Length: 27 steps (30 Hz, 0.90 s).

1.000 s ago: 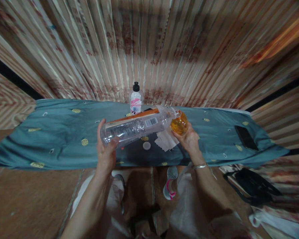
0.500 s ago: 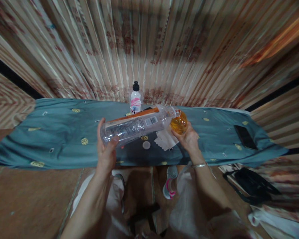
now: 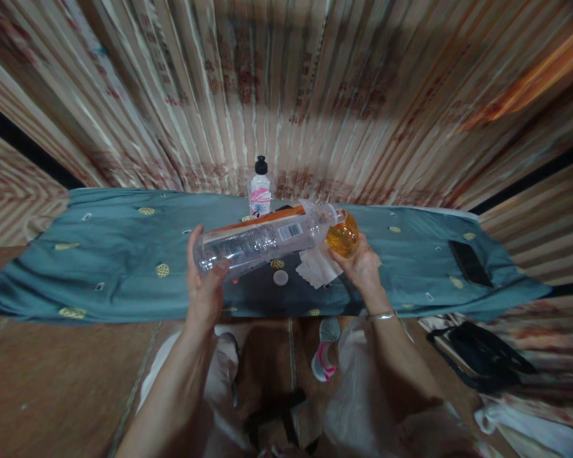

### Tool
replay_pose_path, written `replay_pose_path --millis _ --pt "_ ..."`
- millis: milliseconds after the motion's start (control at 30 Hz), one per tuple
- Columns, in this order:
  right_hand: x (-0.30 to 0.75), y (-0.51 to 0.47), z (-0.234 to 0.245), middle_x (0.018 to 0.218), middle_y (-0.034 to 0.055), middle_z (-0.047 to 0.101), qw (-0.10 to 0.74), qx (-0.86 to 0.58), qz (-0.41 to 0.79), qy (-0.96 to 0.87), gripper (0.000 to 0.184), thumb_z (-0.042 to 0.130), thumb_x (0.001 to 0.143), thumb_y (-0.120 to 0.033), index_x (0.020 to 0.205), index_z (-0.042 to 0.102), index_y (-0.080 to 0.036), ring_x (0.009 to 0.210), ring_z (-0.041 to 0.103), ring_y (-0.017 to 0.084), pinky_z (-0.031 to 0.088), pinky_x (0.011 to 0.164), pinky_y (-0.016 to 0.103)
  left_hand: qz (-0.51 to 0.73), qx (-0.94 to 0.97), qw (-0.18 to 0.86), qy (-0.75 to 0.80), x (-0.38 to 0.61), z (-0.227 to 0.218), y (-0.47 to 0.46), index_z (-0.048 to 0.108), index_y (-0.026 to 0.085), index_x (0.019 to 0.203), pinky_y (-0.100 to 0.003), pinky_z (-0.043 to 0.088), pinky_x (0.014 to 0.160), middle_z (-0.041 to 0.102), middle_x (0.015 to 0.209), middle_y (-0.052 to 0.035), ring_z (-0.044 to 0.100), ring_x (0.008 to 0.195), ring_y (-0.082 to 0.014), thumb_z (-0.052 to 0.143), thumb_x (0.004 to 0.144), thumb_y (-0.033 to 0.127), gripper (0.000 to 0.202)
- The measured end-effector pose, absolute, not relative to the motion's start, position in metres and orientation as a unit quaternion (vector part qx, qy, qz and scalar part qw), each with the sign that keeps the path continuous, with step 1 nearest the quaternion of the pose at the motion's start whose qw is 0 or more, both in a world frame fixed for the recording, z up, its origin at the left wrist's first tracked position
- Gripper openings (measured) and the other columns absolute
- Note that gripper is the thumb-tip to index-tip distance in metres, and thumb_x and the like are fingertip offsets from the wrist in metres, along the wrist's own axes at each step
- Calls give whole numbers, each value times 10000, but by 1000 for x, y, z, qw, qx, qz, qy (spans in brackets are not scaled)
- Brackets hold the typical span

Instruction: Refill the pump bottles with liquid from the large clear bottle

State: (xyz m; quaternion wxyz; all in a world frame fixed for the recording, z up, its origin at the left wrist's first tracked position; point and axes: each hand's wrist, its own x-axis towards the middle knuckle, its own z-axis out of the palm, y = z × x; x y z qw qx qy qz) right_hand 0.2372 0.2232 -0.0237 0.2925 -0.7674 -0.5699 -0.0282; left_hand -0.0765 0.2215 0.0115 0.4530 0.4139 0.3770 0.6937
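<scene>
Left hand (image 3: 205,298) grips a tipped clear bottle (image 3: 260,243) by its base, its mouth at an amber container (image 3: 342,238) gripped in the right hand (image 3: 361,266), over teal cloth (image 3: 124,254).

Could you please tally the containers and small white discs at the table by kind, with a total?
Containers in hand: 2 (large clear bottle in the left hand, rounded amber container in the right hand)
Standing bottles: 1 (black-capped bottle)
Small white discs: 1 (white disc)
Total: 4
</scene>
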Motion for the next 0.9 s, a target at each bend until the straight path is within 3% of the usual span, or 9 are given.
replay_pose_path --millis 633,900 --pt "238 222 -24 1038 170 757 309 -757 -21 -575 730 718 782 -553 1347 531 -130 900 742 320 576 780 378 702 407 457 364 -75 12 222 597 333 1327 -233 516 479 596 1080 -53 565 736 -167 843 660 374 712" --pt "237 223 -21 1056 184 755 307 -764 -13 -568 746 730 761 -541 1344 535 -118 914 740 329 583 793 392 695 413 453 375 -75 11 223 574 344 1349 -253 539 492 590 1136 -69 588 780 -191 836 660 418 741"
